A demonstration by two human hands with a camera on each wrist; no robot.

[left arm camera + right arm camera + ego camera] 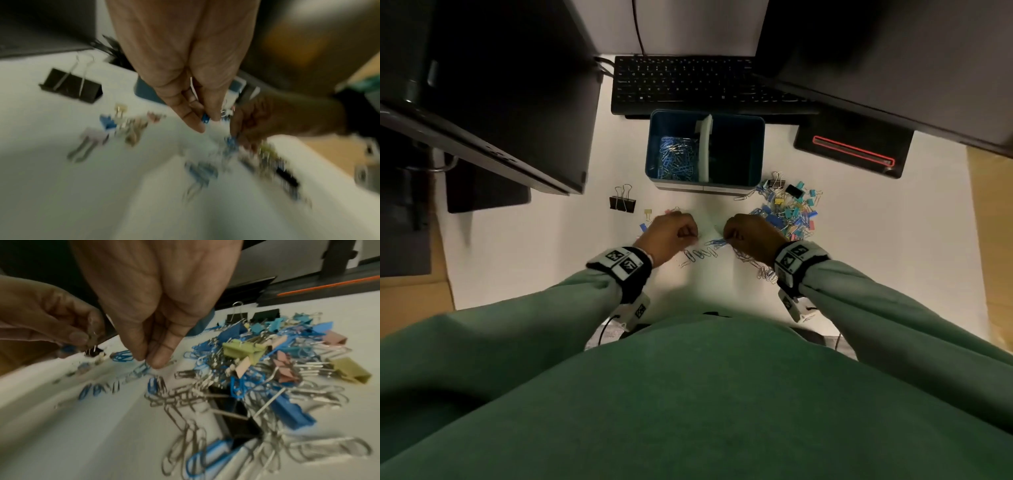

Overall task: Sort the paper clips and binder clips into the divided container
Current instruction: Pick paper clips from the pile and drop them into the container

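Keyboard (681,84) keys show white letters, QWERTY row legible

Dim indoor lighting, white desk surface (859,240) brightest area, dark monitors (500,85) underexposed, soft shadow between the forearms, wide-angle bending at head-view edges, heavy motion blur in left wrist view, lower half of right wrist view smeared

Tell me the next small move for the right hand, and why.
Probably lift the right hand with the blue paper clip it pinches and carry it to the container's left compartment, which already holds paper clips; the right compartment looks dark and empty. The left hand also seems to pinch something small.
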